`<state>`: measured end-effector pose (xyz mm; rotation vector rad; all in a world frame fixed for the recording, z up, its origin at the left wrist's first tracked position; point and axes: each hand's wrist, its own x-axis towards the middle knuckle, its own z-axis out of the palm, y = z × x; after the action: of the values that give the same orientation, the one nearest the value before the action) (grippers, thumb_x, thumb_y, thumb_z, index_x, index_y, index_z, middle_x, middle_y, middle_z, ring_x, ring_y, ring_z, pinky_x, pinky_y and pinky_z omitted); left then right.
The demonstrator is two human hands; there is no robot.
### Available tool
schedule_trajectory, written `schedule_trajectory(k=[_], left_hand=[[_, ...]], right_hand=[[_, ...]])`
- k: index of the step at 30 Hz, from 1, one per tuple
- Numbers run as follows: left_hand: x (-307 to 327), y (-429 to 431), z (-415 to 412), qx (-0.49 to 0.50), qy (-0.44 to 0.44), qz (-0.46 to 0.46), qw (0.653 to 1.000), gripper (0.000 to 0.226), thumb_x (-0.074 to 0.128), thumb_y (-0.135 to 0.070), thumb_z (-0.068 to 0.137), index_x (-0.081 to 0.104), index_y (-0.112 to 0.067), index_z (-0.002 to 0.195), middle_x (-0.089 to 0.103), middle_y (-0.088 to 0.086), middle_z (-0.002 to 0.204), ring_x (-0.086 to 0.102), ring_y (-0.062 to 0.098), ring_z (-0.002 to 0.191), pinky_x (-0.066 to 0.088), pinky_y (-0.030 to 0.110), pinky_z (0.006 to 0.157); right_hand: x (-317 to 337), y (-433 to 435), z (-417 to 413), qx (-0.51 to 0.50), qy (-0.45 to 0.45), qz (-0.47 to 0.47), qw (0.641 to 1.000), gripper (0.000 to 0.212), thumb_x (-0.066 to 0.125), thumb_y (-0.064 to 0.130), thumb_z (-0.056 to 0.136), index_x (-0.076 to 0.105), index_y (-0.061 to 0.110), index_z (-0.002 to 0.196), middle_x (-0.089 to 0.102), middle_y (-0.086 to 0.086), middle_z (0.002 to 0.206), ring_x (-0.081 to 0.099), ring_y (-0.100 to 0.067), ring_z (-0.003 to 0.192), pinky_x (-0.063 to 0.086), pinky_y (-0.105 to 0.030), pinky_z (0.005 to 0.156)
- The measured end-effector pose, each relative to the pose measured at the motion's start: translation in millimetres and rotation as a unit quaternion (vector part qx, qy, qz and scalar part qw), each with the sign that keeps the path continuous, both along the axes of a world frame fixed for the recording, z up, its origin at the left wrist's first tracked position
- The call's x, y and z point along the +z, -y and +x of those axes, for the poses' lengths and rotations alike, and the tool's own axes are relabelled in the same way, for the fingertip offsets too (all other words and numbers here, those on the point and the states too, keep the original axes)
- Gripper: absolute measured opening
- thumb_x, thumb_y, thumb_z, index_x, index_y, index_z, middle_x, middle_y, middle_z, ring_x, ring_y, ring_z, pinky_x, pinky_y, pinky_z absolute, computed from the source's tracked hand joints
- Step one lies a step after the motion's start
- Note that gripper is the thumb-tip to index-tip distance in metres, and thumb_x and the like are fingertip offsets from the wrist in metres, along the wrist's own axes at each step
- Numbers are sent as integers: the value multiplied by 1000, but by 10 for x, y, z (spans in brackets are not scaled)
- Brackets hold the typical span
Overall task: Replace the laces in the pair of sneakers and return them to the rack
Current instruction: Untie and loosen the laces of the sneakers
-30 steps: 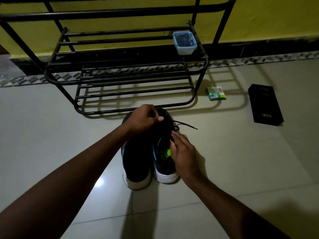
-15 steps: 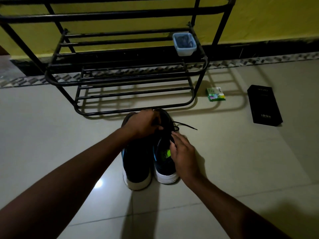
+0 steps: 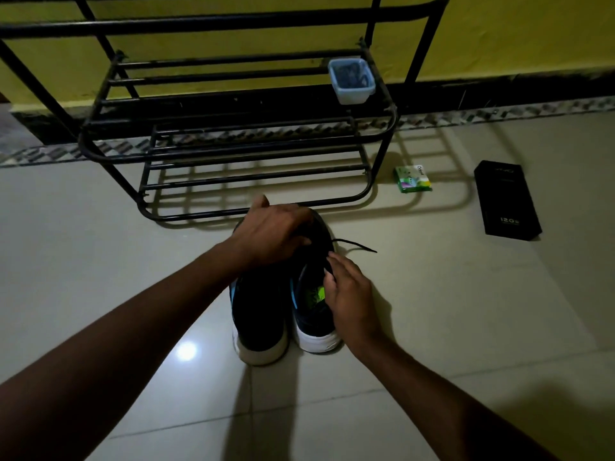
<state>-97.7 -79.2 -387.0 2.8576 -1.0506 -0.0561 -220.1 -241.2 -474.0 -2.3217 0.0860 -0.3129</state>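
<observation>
A pair of dark sneakers (image 3: 261, 314) is standing heels-near on the tiled floor (image 3: 466, 311), toes just short of the black rack (image 3: 253, 154) at the floor's far edge. The left grip (image 3: 273, 234), a bare hand, is curling over the toes and hiding them; in this dimness I cannot tell what it is holding. The right grip (image 3: 352, 294) is resting fairly straight fingers on the right sneaker's opening. A black lace (image 3: 356, 245) is trailing rightward. A plastic tub (image 3: 351, 81) is sitting on the rack, its dark contents unclear. A green packet (image 3: 412, 179) and a black box (image 3: 506, 201) are lying toward the floor's right edge.
</observation>
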Motion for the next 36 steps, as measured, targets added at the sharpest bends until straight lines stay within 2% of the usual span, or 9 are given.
schedule_trajectory(k=[5, 10, 11, 14, 16, 18, 25, 29, 36], left_hand=[[-36, 1, 23, 111, -98, -198, 969, 11, 62, -33, 95, 64, -23, 92, 54, -3, 101, 56, 19, 101, 36, 42, 91], [107, 77, -87, 195, -367, -566, 712, 21, 35, -22, 110, 42, -9, 95, 51, 3, 71, 56, 22, 60, 53, 33, 62], [143, 76, -91, 197, -345, -558, 729, 24, 35, -24, 110, 42, -10, 93, 44, 0, 67, 46, 13, 55, 47, 28, 57], [102, -21, 74, 99, -146, -320, 931, 24, 57, -33, 102, 58, -13, 89, 54, -3, 74, 49, 5, 62, 40, 24, 57], [61, -72, 164, 27, -109, -132, 985, 23, 74, -39, 88, 68, -18, 97, 53, 0, 92, 53, 12, 77, 44, 28, 65], [0, -79, 164, 12, -105, -24, 994, 24, 80, -34, 83, 71, -18, 99, 44, 0, 102, 52, 16, 86, 51, 35, 70], [-41, -99, 147, 133, -81, -221, 963, 3, 69, -8, 87, 67, -5, 88, 51, 7, 103, 54, 20, 89, 42, 27, 74], [19, -238, 183, 173, -87, -167, 967, 14, 69, -28, 77, 69, -15, 80, 62, 8, 97, 63, 25, 88, 53, 36, 72], [88, -180, 30, 29, -206, 48, 977, 119, 72, -85, 55, 34, -29, 153, 41, -4, 154, 40, 22, 140, 32, 55, 113]], right_hand=[[14, -4, -4, -2, -1, 5, 1000, 51, 37, 32, 98, 65, 1, 128, 64, -12, 131, 63, -24, 118, 48, -32, 105], [24, -12, -1, -7, -7, -4, 1000, 44, 43, 24, 97, 66, 1, 126, 64, -12, 131, 64, -24, 118, 48, -32, 105], [30, -12, -3, -7, -8, -5, 1000, 44, 44, 24, 97, 66, 1, 126, 65, -11, 130, 64, -24, 117, 48, -32, 105], [50, -16, -4, -11, -8, -13, 1000, 40, 48, 20, 96, 67, 1, 126, 65, -12, 129, 65, -25, 116, 50, -33, 104], [66, -26, -12, -10, -7, -13, 1000, 43, 44, 23, 97, 67, 0, 126, 65, -13, 129, 64, -25, 116, 49, -31, 104], [80, -31, -17, -10, -9, -11, 1000, 47, 41, 27, 97, 67, 1, 125, 66, -13, 128, 65, -25, 115, 49, -30, 103], [111, -21, -26, -15, -15, -9, 1000, 39, 49, 18, 95, 66, 0, 126, 66, -14, 128, 65, -26, 115, 49, -32, 104], [134, -26, -20, -16, -25, -9, 1000, 39, 49, 17, 97, 65, 0, 127, 65, -14, 130, 63, -25, 117, 43, -26, 105], [277, 42, 76, 6, -88, -1, 996, 42, 62, 11, 91, 60, 10, 133, 59, -7, 132, 54, -23, 124, 38, -22, 101]])
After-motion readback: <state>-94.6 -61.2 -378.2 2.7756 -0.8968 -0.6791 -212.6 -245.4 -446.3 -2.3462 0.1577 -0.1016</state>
